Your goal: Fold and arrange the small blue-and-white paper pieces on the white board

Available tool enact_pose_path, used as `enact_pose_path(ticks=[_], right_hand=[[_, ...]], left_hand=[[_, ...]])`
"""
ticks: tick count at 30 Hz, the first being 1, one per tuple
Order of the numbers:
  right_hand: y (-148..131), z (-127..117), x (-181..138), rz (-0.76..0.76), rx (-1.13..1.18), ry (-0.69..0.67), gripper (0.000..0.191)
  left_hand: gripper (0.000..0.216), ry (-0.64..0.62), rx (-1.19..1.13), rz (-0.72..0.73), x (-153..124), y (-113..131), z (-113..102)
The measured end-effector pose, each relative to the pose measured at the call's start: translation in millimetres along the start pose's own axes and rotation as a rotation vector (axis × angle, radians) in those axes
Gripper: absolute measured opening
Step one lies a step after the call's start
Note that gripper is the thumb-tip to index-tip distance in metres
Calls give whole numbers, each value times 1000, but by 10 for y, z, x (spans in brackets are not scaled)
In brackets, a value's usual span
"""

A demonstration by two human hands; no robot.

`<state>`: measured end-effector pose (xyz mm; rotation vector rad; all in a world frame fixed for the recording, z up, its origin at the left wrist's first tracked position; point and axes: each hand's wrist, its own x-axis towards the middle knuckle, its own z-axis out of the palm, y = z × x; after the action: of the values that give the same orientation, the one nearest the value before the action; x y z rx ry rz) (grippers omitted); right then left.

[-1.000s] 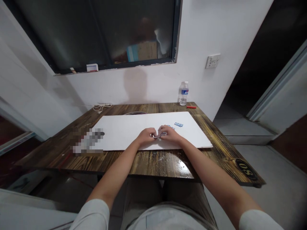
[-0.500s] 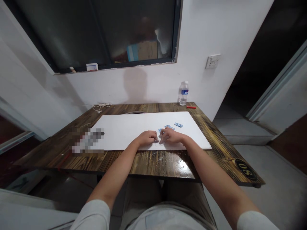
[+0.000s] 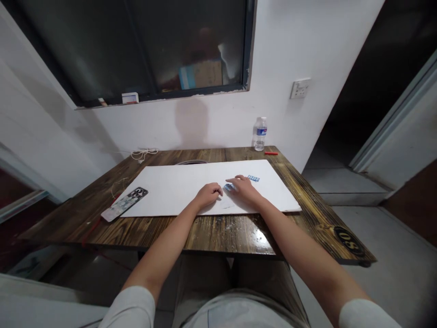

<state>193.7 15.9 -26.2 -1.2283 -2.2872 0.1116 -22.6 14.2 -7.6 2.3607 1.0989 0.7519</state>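
On the white board point(image 3: 177, 191) my left hand point(image 3: 208, 194) rests with its fingers curled in. Whether anything is inside them is hidden. To its right, my right hand point(image 3: 245, 189) lies low over the board, fingers stretched out and apart. Beside and partly under those fingers is a small blue-and-white patterned piece point(image 3: 229, 187). Another flat blue piece with a row of white boxes point(image 3: 253, 178) lies just beyond the right hand. Faint thin marks point(image 3: 227, 206) show on the board between my wrists; I cannot tell what they are.
The board lies on a dark wooden table point(image 3: 218, 232). A phone point(image 3: 125, 204) overlaps its left edge. A water bottle point(image 3: 260, 134) and a red pen-like stick point(image 3: 271, 153) are at the back right, and a white cable point(image 3: 145, 154) is at the back left.
My right hand has moved away from the near edge and spread its fingers over the blue piece. My left hand has drawn slightly left, widening the gap between the hands.
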Motion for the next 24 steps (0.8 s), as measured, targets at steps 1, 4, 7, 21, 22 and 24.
enact_pose_path(ticks=[1,4,7,21,22,24], right_hand=[[-19,16,-6,-6,-35,-33,41],[-46,43,4,-44,-95,-106,35],[-25,52,39,-85,-117,-114,29],[-66,102,103,-199,-229,-64,19],[-63,101,101,-190,-217,-45,20],[-53,93,91,-151,-185,-12,22]], left_hand=[[24,14,9,-12,1,-7,0],[24,29,26,-36,0,-10,1],[24,36,30,-44,-4,5,6],[25,23,61,-51,0,-8,23],[25,25,63,-45,-1,-10,23],[26,34,64,-49,-4,-9,21]])
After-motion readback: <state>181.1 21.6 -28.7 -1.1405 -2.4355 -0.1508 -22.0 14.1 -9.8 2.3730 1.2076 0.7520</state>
